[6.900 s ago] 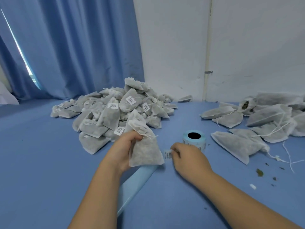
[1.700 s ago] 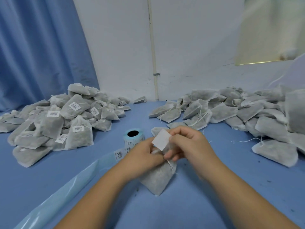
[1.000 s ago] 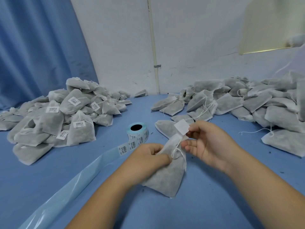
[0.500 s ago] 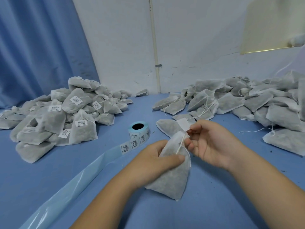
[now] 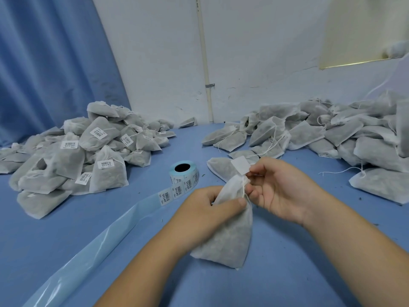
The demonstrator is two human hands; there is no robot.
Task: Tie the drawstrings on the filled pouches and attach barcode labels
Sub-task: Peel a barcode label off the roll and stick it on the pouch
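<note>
One pouch (image 5: 230, 235) sits upright between both hands, low over the table (image 5: 287, 273): L hand (image 5: 199, 216) grips its neck w/ thumb across the front, R hand (image 5: 281, 191) pinches a white label (image 5: 240, 165) at its top, by the drawstring (image 5: 244, 188).

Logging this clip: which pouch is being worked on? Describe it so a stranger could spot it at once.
On the blue table, between the labelled pile left and the unlabelled pile right, look nearer than the label roll. Only this pouch is held: the left hand grips its neck, the right hand pinches a white label.
</note>
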